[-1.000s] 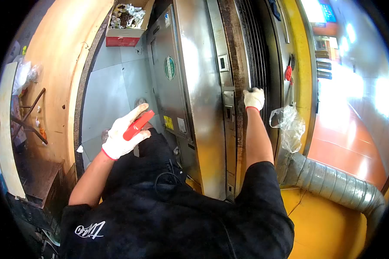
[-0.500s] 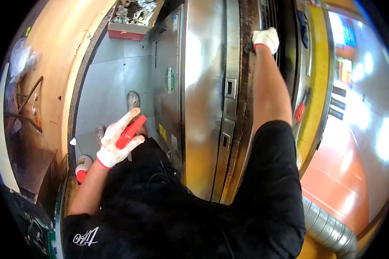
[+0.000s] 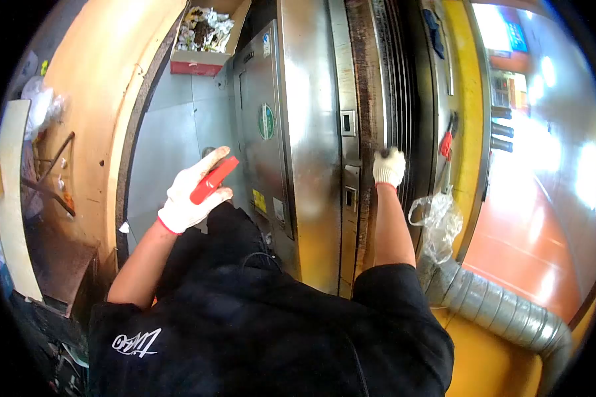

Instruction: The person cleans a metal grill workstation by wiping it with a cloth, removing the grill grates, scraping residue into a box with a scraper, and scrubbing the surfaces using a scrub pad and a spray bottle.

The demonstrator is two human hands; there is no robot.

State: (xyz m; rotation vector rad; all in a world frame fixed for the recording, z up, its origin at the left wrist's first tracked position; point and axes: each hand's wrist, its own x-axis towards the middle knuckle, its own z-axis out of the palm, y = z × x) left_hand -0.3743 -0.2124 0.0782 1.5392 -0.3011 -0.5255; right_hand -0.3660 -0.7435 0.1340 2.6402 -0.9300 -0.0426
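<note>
My left hand (image 3: 187, 198), in a white work glove with a red cuff, is closed around a red plastic object (image 3: 215, 179), elongated and handle-like; its kind is unclear and its lower part is hidden. On the right, my gloved right hand (image 3: 389, 167) is closed at the brown, grimy edge (image 3: 367, 86) of a long steel cooking unit (image 3: 311, 106). Dark slats (image 3: 398, 79) run beside that hand. A dark scrubbing pad was visible under its fingers a moment ago; now the fingers mostly cover it.
A cardboard box (image 3: 195, 68) of crumpled waste stands on the floor at the top. A red-handled tool (image 3: 446, 144) and a clear plastic bag (image 3: 437, 225) lie along the right side. Below them bends a silver flexible duct (image 3: 503, 314). A wooden panel (image 3: 99, 126) borders the left.
My right hand has come nearer to my body along the grimy edge. My left hand has shifted slightly up and right, still holding the red object. The camera view has shifted too.
</note>
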